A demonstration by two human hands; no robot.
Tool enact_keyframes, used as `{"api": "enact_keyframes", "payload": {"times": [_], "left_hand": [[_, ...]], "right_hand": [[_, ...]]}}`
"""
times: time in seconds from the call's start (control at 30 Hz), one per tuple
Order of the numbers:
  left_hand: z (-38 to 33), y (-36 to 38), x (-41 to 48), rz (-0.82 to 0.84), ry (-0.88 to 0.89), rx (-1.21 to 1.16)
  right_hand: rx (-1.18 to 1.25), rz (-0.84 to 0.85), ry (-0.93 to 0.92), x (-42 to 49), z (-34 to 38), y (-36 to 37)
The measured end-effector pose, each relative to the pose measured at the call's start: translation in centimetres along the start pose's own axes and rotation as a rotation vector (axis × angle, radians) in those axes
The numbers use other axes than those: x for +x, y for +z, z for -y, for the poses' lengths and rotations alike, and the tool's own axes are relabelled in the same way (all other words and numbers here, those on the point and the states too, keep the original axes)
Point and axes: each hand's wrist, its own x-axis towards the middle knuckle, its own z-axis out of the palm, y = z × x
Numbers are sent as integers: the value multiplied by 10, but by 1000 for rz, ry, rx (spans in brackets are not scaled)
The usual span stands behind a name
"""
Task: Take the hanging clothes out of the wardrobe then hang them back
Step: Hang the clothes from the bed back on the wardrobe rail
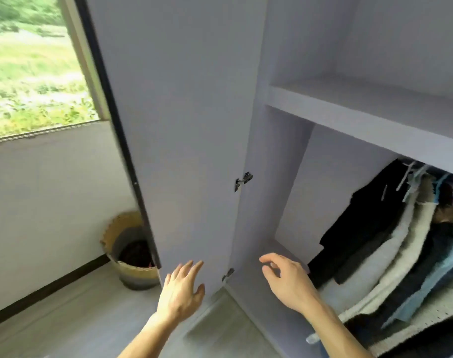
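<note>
Pale lilac laminate wardrobe [284,156], door [184,125] swung open. Hanging clothes [390,249], black, cream fleece, blue and navy, packed on hangers under the shelf, right of the right hand and not touched. Round woven straw basket [128,257] on the floor left of the left hand. Left hand [181,289] spread wide, empty, near the door's lower edge. Right hand [284,279] loosely curled, empty, just inside the wardrobe.

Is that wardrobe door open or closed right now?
Open. The wardrobe door is swung out on its hinges, so the shelf and the hanging clothes inside show.
</note>
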Motion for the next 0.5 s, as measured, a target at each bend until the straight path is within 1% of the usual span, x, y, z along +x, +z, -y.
{"api": "enact_keyframes", "payload": {"times": [0.13, 0.23, 0.37, 0.43, 0.5], "left_hand": [[97, 18, -133, 61, -299, -21], [154, 17, -238, 14, -520, -41], [198, 9, -377, -102, -815, -66], [212, 18, -449, -167, -1008, -116], [215, 28, -492, -200, -1149, -209]], "right_hand": [[-54, 201, -279, -36, 65, 88], [-128, 341, -501, -68, 121, 153], [-160, 520, -784, -120, 200, 224], [-185, 619, -923, -154, 239, 260], [-215, 686, -1006, -172, 255, 281]]}}
